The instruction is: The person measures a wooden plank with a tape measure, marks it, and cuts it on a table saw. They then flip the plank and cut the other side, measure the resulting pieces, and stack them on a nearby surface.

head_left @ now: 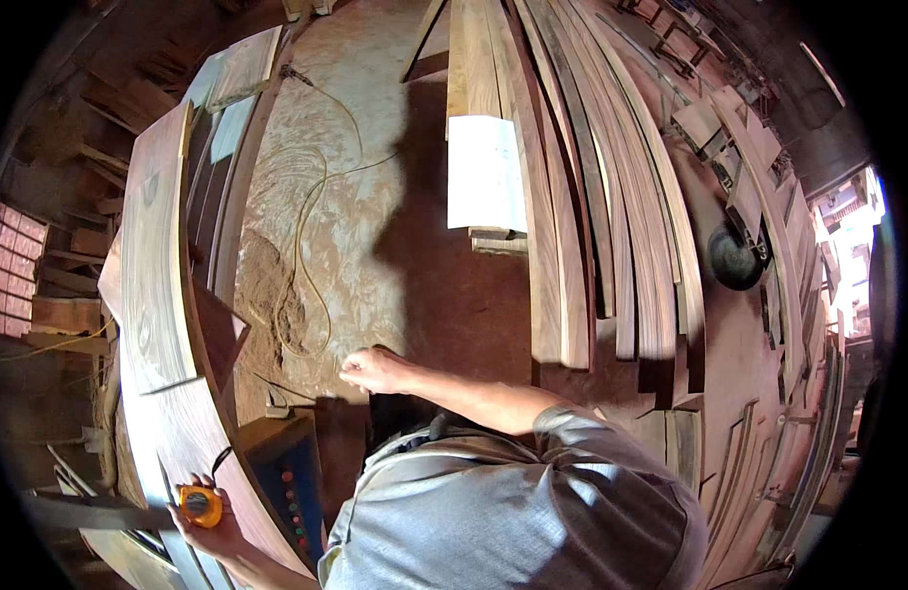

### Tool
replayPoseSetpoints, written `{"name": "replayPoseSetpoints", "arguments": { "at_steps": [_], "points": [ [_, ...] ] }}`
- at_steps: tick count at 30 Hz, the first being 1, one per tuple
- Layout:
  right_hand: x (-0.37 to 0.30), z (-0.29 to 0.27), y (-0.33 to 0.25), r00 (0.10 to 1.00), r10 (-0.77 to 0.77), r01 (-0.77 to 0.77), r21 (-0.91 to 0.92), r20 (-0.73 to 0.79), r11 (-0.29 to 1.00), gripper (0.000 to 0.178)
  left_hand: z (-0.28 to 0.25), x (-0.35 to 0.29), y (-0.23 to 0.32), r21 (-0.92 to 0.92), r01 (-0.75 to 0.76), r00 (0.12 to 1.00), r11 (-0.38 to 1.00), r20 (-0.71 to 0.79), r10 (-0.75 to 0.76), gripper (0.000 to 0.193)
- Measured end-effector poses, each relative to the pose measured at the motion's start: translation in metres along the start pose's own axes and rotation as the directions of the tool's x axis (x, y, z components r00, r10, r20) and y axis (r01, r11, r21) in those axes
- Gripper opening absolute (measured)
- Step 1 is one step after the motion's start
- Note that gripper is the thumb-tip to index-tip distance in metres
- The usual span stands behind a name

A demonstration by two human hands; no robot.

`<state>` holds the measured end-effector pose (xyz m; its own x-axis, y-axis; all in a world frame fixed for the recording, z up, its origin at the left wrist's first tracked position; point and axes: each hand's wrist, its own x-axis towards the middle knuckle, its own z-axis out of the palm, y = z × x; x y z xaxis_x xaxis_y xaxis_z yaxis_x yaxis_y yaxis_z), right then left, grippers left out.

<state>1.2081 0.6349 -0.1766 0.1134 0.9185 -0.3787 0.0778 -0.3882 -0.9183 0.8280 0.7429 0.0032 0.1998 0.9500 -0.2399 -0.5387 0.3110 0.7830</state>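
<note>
At the lower left, my left hand (221,537) grips an orange tape measure (200,506) with a dark middle, a black strap standing up beside it. The hand is over a long pale wooden plank (203,423), on which a second, broader grained board (154,265) lies further off. My right forearm reaches across in front of my body. My right hand (372,370) is closed in a loose fist above the floor, and whatever may be inside its fingers is hidden.
Long planks (572,197) are stacked to the right, with a white sheet (486,172) on their near left side. A yellow cord (301,246) snakes over the dusty floor by a sawdust pile (267,285). A blue panel with coloured knobs (289,482) stands beside the left plank. A black round basin (734,258) sits far right.
</note>
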Motion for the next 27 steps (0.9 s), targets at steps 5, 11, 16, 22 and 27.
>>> {"name": "replayPoseSetpoints", "arguments": {
  "at_steps": [5, 11, 16, 22, 27],
  "points": [
    [0.063, -0.031, -0.049, 0.994, -0.069, 0.072, 0.037, -0.083, 0.997, 0.034, -0.037, 0.099, 0.005, 0.061, 0.040, 0.986, 0.997, -0.162, -0.030, 0.034],
    [0.145, -0.041, -0.102, 1.000, -0.015, 0.018, 0.235, -0.014, 0.972, 0.033, 0.007, 0.185, 0.003, 0.369, 0.071, 0.902, 0.927, -0.420, 0.098, 0.058],
    [0.214, -0.024, -0.150, 0.999, -0.054, 0.053, 0.303, -0.007, 0.951, 0.038, -0.010, 0.255, 0.007, 0.553, 0.121, 0.913, 0.824, -0.387, 0.126, 0.077],
    [0.260, 0.010, -0.184, 0.975, 0.000, -0.073, 0.320, 0.222, 0.945, 0.054, -0.023, 0.250, 0.032, 0.482, 0.238, 0.881, 0.843, -0.472, 0.022, 0.078],
    [0.300, 0.048, -0.181, 0.971, 0.045, -0.118, 0.308, 0.233, 0.944, 0.044, -0.033, 0.255, 0.044, 0.468, 0.265, 0.927, 0.843, -0.365, -0.088, 0.064]
  ]
}}
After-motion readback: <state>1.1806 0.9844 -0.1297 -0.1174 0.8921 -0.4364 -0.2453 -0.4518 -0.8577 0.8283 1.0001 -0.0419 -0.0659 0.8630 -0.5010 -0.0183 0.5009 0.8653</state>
